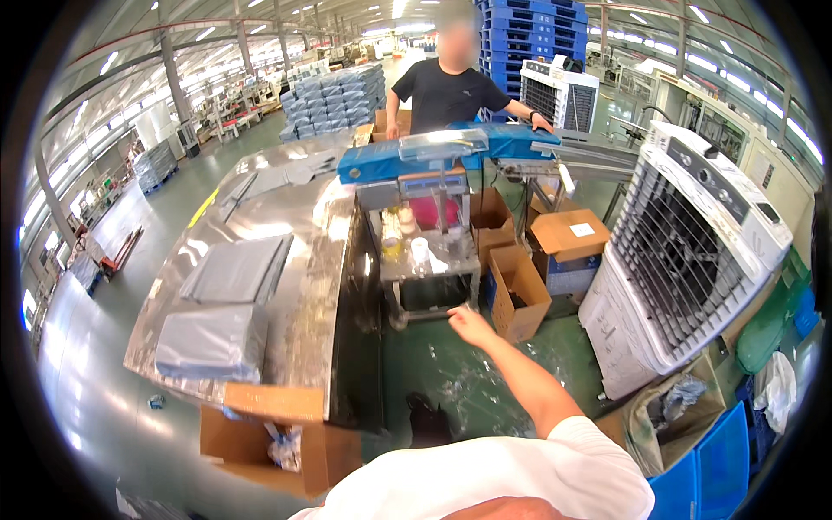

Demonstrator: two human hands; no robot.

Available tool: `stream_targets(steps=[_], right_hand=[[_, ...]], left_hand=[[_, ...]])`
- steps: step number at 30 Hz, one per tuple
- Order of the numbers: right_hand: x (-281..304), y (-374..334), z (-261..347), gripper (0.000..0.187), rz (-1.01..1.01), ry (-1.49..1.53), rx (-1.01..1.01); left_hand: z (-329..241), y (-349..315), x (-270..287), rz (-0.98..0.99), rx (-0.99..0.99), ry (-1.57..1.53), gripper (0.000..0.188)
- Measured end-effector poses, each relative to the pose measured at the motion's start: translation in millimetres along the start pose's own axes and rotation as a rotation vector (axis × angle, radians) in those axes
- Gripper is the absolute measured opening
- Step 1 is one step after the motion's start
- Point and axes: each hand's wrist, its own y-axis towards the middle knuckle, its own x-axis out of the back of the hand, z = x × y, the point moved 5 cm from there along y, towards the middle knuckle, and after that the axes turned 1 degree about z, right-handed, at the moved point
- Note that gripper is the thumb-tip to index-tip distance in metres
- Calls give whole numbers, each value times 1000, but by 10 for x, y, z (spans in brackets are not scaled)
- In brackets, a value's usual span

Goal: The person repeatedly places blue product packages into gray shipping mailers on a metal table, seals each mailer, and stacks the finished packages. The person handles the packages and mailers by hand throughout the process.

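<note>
My right arm reaches forward over the green floor. At its end my right hand hangs in the air with curled fingers, and nothing shows in them. It is nearest to a small metal cart and an open cardboard box. A white roll-like item and yellowish rolls stand on the cart. My left hand is out of view. To the left, a metal worktable bears a folded grey plastic bag stack and a grey wrapped bundle.
A co-worker stands across the table, one hand on a blue-covered conveyor. A large white air cooler is at my right, beside a blue bin. An open carton sits at the table's near end. Plastic scraps litter the floor.
</note>
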Motion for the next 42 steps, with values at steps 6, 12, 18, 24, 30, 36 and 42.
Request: stream_targets(steps=[6, 12, 18, 24, 30, 36, 42], right_hand=[[-1313, 794, -392, 29, 453, -300, 321], [-1626, 1488, -1022, 29, 1035, -336, 77], [-1879, 3914, -137, 26, 492, -297, 269], [-2026, 6854, 1538, 25, 220, -466, 394], [-2430, 8836, 1825, 27, 453, -1378, 659], [-2694, 9375, 1747, 9, 822, -1353, 1008], [-3901, 8953, 1955, 9, 740, -860, 1014]], left_hand=[[-883, 1192, 2205, -274, -339, 130, 22], [-1016, 1800, 4379, -973, -78, 425, 45], [174, 2077, 4483, -899, 364, 450, 60], [150, 2095, 4666, -828, 428, 431, 57], [398, 2090, 4728, -733, 514, 531, 57], [-129, 2195, 5212, -745, 601, 374, 53], [26, 3291, 7016, -1135, 265, 14, 29]])
